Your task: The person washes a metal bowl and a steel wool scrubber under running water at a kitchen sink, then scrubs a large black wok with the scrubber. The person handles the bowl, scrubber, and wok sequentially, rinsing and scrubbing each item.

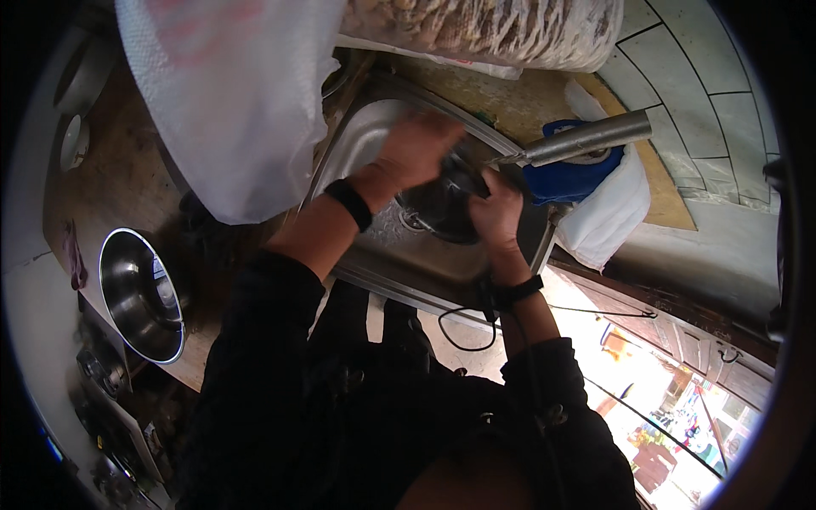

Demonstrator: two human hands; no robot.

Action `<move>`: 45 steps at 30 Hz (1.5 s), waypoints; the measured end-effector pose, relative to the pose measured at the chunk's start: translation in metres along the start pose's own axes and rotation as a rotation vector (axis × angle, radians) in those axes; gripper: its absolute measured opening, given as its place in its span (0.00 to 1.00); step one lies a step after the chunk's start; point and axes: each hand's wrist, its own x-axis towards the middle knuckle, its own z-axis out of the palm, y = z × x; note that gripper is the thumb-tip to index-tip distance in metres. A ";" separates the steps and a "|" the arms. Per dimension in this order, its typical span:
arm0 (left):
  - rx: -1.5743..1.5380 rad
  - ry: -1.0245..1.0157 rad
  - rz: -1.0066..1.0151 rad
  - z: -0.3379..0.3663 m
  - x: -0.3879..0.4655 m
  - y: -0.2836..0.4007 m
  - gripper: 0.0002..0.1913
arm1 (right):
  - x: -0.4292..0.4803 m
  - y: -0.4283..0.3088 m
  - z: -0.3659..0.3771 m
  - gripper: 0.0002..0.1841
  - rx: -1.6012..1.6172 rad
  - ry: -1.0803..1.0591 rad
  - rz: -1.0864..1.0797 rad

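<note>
A steel sink (446, 264) lies before me, with a dark round vessel (440, 207), seemingly a pan or bowl, tilted in it above the drain. My right hand (497, 207) grips the vessel's right rim. Blurred by motion, my left hand (417, 143) is over the vessel's upper left side; its fingers and anything in them cannot be made out. A thick metal pipe (590, 137) points into the sink from the right, just above my right hand. Water shows near the drain.
A large white plastic bag (236, 108) hangs close at the upper left. Beyond the sink lies a clear bag with contents (484, 29). Blue cloth (561, 175) and white cloth (609, 210) lie under the pipe. A steel bowl (141, 296) stands left. A cable (468, 349) loops below my right wrist.
</note>
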 end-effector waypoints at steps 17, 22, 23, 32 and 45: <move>-0.023 -0.122 0.248 0.008 0.011 0.013 0.16 | 0.005 -0.005 -0.015 0.12 -0.086 -0.046 0.104; -0.240 -0.118 -0.589 -0.004 0.013 0.010 0.16 | 0.006 0.000 -0.017 0.10 -0.055 0.098 -0.043; -0.179 -0.086 -0.429 -0.003 0.013 0.011 0.16 | 0.006 0.000 -0.018 0.10 -0.090 0.082 -0.034; -0.071 0.043 -0.358 0.030 0.004 -0.001 0.20 | 0.014 -0.008 -0.018 0.09 0.122 0.089 0.149; -1.975 0.621 -1.820 0.109 -0.086 0.062 0.10 | 0.009 0.004 -0.001 0.12 0.721 0.455 0.531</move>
